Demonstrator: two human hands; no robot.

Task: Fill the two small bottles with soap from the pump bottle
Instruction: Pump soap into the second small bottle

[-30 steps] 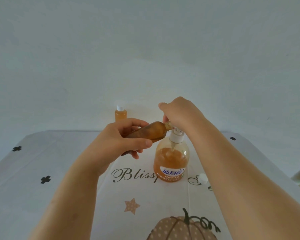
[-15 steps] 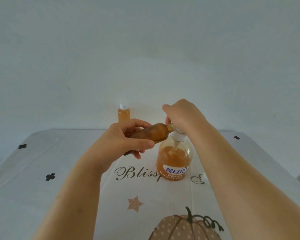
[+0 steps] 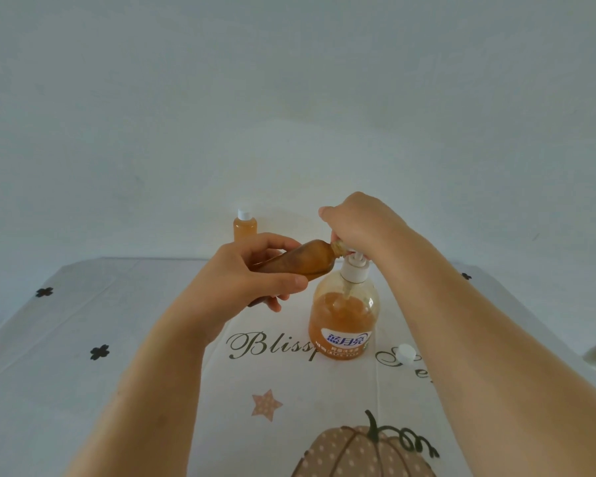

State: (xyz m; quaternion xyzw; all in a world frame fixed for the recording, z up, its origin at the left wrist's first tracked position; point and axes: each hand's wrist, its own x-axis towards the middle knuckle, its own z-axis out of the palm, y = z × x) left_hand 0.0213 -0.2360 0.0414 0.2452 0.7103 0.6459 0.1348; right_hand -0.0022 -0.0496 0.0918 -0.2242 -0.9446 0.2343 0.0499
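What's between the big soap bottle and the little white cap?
Only tablecloth with a curly printed letter lies between the pump bottle and the white cap, in the head view.

We see a plain pale grey-white wall [image 3: 289, 98] that fills the upper half of the view. The light on it is soft and even. The wall stands behind the far edge of a table [image 3: 83, 270], which is covered with a white tablecloth [image 3: 66, 390]. The cloth shows fold creases that run toward the near edge. Small black flower marks [image 3: 99, 351] are printed near its left edge. Dark script lettering [image 3: 265, 346] crosses the middle, and a dotted brown star [image 3: 266, 405] and a dotted pumpkin [image 3: 358, 452] lie at the near edge.
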